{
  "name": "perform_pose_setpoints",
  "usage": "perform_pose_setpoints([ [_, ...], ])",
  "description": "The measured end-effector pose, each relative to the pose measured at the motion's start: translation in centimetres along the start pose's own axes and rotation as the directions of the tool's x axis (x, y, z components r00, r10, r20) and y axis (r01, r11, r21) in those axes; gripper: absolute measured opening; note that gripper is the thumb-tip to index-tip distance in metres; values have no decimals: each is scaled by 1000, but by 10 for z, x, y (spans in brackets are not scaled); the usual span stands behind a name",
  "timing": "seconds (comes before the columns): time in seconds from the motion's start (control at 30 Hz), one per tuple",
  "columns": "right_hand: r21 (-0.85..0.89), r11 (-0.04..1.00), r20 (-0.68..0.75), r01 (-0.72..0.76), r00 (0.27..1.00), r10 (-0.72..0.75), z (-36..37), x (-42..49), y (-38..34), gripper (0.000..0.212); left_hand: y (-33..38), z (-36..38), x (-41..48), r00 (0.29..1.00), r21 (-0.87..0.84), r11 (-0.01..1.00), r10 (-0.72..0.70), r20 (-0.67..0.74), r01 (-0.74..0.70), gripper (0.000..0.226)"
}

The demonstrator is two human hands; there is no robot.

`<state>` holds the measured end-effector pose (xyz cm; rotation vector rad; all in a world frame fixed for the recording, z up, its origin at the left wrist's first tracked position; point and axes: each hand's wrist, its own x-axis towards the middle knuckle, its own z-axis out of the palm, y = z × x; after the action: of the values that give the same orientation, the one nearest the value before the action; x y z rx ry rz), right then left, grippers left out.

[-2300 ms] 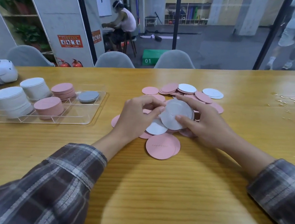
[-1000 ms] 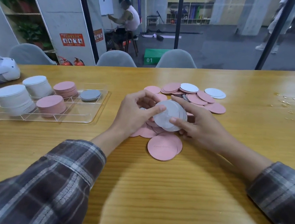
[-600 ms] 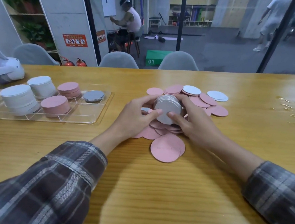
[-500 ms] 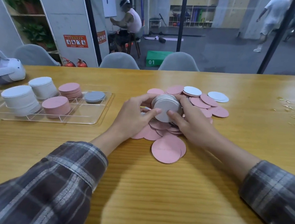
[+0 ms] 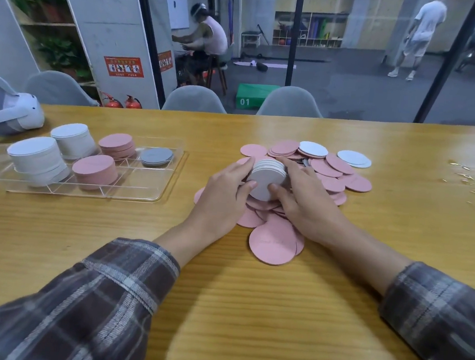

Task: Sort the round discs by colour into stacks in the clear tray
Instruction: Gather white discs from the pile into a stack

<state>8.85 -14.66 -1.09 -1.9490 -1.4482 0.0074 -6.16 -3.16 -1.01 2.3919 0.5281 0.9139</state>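
discs (image 5: 266, 179) — gripped: left hand (image 5: 223, 197), right hand (image 5: 306, 206)

A single wide-angle view from the person's head looks forward and down across the yellow wooden bench (image 5: 349, 304), close above the plaid sleeves (image 5: 99, 305) at the lower edge, with grey shell chairs (image 5: 290, 102) and a glass wall (image 5: 356, 61) along the top

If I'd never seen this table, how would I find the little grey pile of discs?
Look to the left side of the wooden table, where a clear tray holds stacks of discs. The grey stack sits at the tray's far right corner, just right of a pink stack. It is the only grey one there and by far the lowest; the other stacks are pink or white and taller.
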Motion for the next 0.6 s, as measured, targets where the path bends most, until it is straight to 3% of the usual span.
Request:
perform_pose_setpoints([
  [0.13,130,992,-67,-4,998,12,-2,-3,-1,47,-7,-5,2,999,-83,996,-40,3,41,47],
  [0.3,-59,998,-14,-21,1000,20,0,-4,1,42,-9,-2,2,997,-1,998,-71,44,71,50],
  [0.47,-109,994,35,-13,999,17,5,-5,0,53,-3,6,-4,993,130,989,-85,76,75,54],
  [0.6,-144,989,49,-18,998,26,7,-8,3,64,-5,3,-3,997,133,990,-57,56,50,51],
])
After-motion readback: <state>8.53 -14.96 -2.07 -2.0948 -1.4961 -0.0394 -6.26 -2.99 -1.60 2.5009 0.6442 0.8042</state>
